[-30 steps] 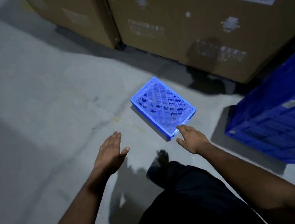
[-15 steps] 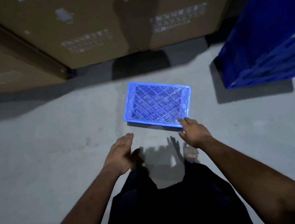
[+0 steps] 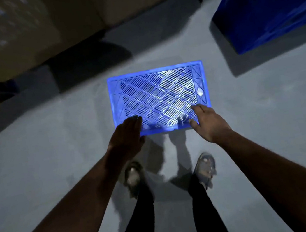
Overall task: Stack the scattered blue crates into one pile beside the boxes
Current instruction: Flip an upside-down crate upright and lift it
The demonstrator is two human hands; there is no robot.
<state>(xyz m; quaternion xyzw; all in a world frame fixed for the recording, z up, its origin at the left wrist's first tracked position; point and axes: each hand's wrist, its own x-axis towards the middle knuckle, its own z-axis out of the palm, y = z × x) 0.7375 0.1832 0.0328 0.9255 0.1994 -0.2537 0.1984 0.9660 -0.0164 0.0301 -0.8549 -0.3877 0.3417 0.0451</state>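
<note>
Both hands have come forward onto the crate's near edge since the earlier frames, and the crate now lies square-on. Cardboard boxes [image 3: 22,35]: far left, blurred. Left hand [image 3: 126,136]: flat, fingers straight and together, over the near left corner; holds nothing. Blue crate [image 3: 157,96]: slatted, flat on the grey floor [image 3: 36,149], just ahead of both shoes [image 3: 133,176]. Right hand [image 3: 209,121]: fingers spread, relaxed, at the near right corner; contact uncertain. Blue crate pile [image 3: 269,5]: far right, well apart.
</note>
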